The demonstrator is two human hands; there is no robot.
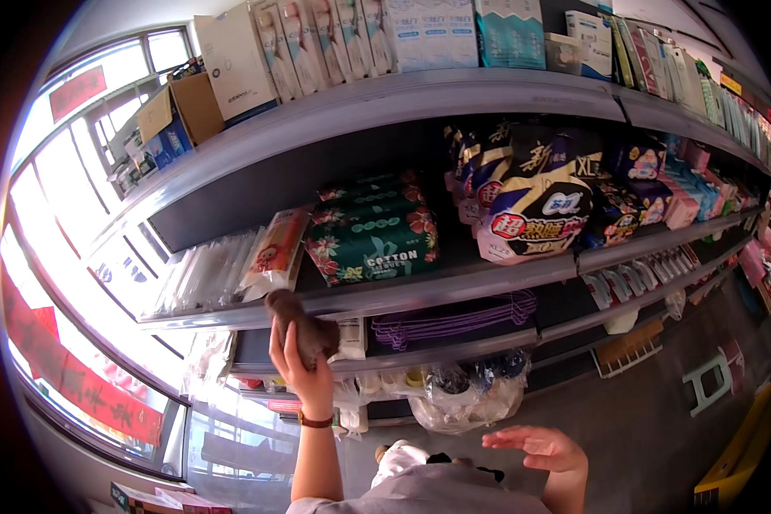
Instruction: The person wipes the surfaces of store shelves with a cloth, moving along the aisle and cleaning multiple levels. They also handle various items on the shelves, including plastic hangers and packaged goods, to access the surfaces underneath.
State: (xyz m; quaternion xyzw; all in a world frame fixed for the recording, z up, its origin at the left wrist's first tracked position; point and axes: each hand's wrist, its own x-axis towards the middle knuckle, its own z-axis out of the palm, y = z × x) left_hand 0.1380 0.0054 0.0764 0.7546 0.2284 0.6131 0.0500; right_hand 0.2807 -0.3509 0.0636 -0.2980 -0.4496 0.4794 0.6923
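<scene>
My left hand [308, 382] is raised at the front of a grey metal shelf, its fingers wrapped around a bunched brown cloth [301, 326]. The cloth overlaps the front edge of the middle shelf [392, 298]; whether it presses on it I cannot tell. Behind it on that shelf lie an orange-and-clear plastic packet [276, 247] and a stack of green cotton tissue packs [372, 241] with flower prints. My right hand [543, 446] hangs in the air at lower right, holding nothing, with thumb and fingers apart.
Toothbrush packs [324, 42] line the top shelf. Black-and-pink sanitary product bags [533, 212] stand farther right. Purple hangers [453, 319] lie one level lower, above plastic-wrapped goods [466, 398]. Windows [70, 186] border the left; a pale stool [707, 383] is on the floor at right.
</scene>
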